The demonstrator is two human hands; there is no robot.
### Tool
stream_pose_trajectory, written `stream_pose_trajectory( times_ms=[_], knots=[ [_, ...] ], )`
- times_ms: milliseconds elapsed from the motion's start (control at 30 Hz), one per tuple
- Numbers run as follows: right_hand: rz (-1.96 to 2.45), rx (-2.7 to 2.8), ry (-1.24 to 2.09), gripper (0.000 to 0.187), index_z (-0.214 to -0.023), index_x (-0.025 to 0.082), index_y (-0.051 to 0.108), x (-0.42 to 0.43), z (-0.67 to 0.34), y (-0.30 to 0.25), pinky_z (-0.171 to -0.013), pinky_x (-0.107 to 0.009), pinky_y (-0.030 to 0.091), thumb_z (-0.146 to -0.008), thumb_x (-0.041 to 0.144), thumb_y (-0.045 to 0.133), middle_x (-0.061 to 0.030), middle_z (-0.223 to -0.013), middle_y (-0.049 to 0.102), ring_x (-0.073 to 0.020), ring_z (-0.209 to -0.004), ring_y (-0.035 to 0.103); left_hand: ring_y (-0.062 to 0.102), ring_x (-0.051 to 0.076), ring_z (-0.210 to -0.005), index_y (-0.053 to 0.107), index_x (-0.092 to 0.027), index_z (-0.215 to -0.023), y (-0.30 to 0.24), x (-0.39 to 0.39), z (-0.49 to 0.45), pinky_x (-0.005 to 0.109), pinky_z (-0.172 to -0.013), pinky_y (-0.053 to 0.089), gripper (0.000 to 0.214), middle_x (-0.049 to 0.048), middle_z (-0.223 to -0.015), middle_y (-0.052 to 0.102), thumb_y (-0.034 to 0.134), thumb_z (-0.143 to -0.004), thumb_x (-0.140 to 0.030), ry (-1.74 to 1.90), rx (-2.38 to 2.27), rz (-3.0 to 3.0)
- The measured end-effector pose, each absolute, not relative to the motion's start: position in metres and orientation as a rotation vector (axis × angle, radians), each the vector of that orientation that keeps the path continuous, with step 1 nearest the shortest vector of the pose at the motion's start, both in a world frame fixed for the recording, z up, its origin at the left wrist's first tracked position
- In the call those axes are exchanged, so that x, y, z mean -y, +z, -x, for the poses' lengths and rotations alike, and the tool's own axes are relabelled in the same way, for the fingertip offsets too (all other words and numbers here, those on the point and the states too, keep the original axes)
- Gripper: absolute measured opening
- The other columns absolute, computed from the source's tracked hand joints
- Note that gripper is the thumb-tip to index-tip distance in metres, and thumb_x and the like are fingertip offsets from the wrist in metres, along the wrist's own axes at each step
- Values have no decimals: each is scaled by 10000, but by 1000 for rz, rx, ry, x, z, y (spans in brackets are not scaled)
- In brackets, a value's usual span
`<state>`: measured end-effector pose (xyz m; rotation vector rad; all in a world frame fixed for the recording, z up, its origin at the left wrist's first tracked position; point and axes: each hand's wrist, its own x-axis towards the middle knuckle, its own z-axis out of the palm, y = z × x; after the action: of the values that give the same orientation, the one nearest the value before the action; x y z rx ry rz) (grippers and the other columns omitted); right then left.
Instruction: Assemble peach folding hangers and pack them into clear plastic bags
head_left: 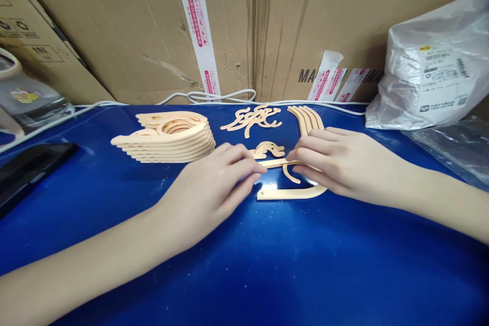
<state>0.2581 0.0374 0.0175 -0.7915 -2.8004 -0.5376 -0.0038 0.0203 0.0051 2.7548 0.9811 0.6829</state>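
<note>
My left hand (221, 181) is closed, thumb and fingers pinching the left end of a narrow beige strip (277, 163). At the strip's other end is my right hand (338, 163), its fingers closed around it and hiding that end. Just behind the strip lies a wavy beige piece (269, 150) with small holes. A thin curved beige piece (291, 175) shows below the strip, partly covered. Nearer to me, a long beige arm (290, 193) with a hole at its left end curves up under my right hand.
A neat stack of beige curved frames (171, 140) stands at the left. Several small hook-like pieces (252, 118) and curved arms (307, 119) lie behind my hands. Around are a phone (38, 170), a clear jug (30, 97), a white cable (221, 97), cartons (133, 35) and a wrapped package (405, 76).
</note>
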Motion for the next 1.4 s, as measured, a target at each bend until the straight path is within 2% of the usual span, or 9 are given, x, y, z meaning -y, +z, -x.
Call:
stream_pose_trajectory(
  times_ms=[133,300,400,533,633,800,1000,1167,1400],
  knots=[
    [738,2840,-426,324,-850,165,640,-23,-250,16,-692,-344,422,-1014,377,458,-39,-800,597,-204,-741,557,536,186,-811,647,-173,-852,15,-32,6,309,-712,393,190,2,-810,614,542,-991,-250,675,-1077,-2808],
    [731,2839,-254,251,-859,166,637,-12,-242,8,-727,-335,423,-1005,281,468,-32,-808,596,-197,-769,556,506,180,-745,561,-166,-691,22,-45,-2,283,-629,320,256,-6,-700,563,656,-911,-257,617,-1144,-2835],
    [701,2811,-269,241,-817,153,619,-8,-239,5,-709,-321,425,-989,190,454,-37,-775,585,-188,-738,544,525,177,-769,571,-165,-703,25,-58,-11,278,-632,320,239,3,-742,586,634,-917,-251,631,-1186,-2824],
    [692,2771,-381,243,-777,148,593,-3,-236,4,-629,-320,422,-967,160,442,-39,-723,575,-182,-643,532,570,204,-915,657,-173,-908,24,-79,-24,299,-739,382,105,39,-948,658,594,-939,-250,510,-1194,-2766],
    [694,2741,-441,242,-791,147,587,1,-237,3,-589,-317,422,-958,126,414,-31,-690,573,-178,-598,545,596,224,-948,663,-164,-986,20,-92,-35,307,-748,398,139,57,-996,682,615,-915,-274,406,-1180,-2727],
    [720,2760,-452,222,-829,160,561,3,-239,3,-491,-306,379,-922,56,389,-14,-689,563,-157,-493,517,618,158,-767,669,-157,-884,15,-101,-46,249,-637,393,66,13,-817,697,604,-875,-165,355,-1117,-2683],
    [810,2648,-639,190,-849,171,543,-1,-242,6,-419,-314,322,-967,149,396,32,-596,536,-153,-402,525,555,167,-742,612,-150,-801,31,-94,-40,289,-651,367,168,32,-816,619,493,-914,-116,444,-1139,-2776],
    [879,2506,-739,198,-884,143,534,-2,-242,6,-406,-288,302,-994,160,369,37,-573,561,-132,-414,571,504,162,-689,483,-183,-702,56,-67,-20,303,-647,358,255,11,-747,513,531,-947,-231,735,-1193,-2943],
    [848,2477,-775,243,-924,161,533,-8,-243,6,-431,-275,316,-1059,260,357,8,-662,678,-136,-500,650,526,155,-703,484,-194,-728,51,-25,2,282,-615,381,250,-1,-751,522,509,-972,-242,875,-1102,-2957]
  ],
)
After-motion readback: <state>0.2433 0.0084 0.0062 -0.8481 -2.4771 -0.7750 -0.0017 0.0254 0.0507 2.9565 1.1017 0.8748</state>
